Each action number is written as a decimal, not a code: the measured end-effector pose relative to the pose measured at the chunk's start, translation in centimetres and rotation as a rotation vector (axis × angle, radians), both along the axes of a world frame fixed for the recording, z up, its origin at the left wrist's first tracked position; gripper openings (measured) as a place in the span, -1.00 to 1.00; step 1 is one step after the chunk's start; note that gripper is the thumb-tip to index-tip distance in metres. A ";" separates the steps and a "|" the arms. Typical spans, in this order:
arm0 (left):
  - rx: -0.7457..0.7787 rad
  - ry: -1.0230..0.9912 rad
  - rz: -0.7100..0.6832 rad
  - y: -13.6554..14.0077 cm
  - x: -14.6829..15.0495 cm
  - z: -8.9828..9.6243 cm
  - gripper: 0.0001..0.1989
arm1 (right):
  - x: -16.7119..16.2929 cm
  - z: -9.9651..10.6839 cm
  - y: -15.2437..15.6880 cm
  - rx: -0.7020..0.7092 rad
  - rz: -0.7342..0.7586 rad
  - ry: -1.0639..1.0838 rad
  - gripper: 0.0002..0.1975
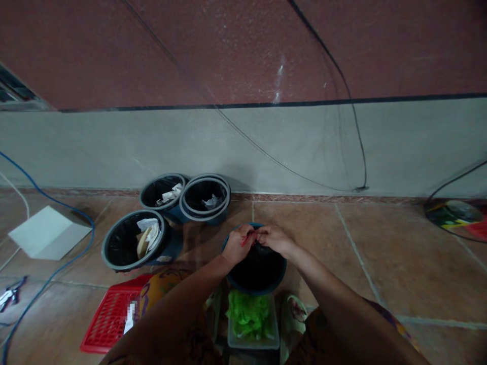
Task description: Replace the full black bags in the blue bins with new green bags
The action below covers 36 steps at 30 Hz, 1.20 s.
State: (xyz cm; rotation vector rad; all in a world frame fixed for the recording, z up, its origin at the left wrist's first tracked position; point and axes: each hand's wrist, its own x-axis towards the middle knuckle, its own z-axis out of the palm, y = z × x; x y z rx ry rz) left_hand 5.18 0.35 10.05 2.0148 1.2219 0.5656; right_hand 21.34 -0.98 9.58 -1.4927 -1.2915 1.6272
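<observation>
While a small red piece (249, 237) is pinched between the fingertips of the left hand (238, 245) and the right hand (274, 238), both are held over a dark pot (256, 274); green leaves (250, 315) lie in a tray just below it

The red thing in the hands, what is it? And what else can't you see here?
- Red thing, head view: too small, pinched between the left hand and right hand, so I cannot tell what it is.
- Inside the blue bin: too dark to see.
- Red basket: partly covered by the left arm and a blurred patch.
- Green stuff in a tray: too blurry to name.
</observation>
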 end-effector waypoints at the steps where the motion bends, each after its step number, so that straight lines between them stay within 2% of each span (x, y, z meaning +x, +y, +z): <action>1: -0.009 0.008 -0.002 0.0 0.0 0.0 -0.89 | 0.1 -0.1 0.0 -0.015 0.003 -0.012 -0.83; 6: -0.062 0.039 -0.007 -0.1 -0.2 -0.2 -0.88 | 0.1 -0.7 0.0 -0.016 0.029 -0.271 -0.83; 13: -0.070 0.135 -0.066 0.1 -0.2 -0.4 -0.83 | -0.3 1.2 -0.2 0.144 0.183 -0.732 -0.74; 19: -0.111 0.258 -0.097 0.5 -0.5 -0.5 -0.82 | 0.1 1.0 -0.4 0.115 0.217 -0.952 -0.76; 26: -0.284 0.342 -0.187 0.8 -0.5 -1.3 -0.84 | -0.3 0.4 -0.8 0.082 0.244 -1.044 -0.77; 30: -0.222 0.347 -0.185 0.5 -0.5 -1.9 -0.87 | 0.2 0.2 -0.7 0.093 0.282 -0.998 -0.72; 33: -0.154 0.331 -0.229 0.5 -0.7 -2.1 -0.85 | 0.5 0.2 -0.7 0.146 0.295 -0.856 -0.55; 36: -0.142 0.342 -0.229 0.6 -0.8 -2.2 -0.87 | 0.1 -0.2 -1.3 0.225 0.350 -0.728 -0.21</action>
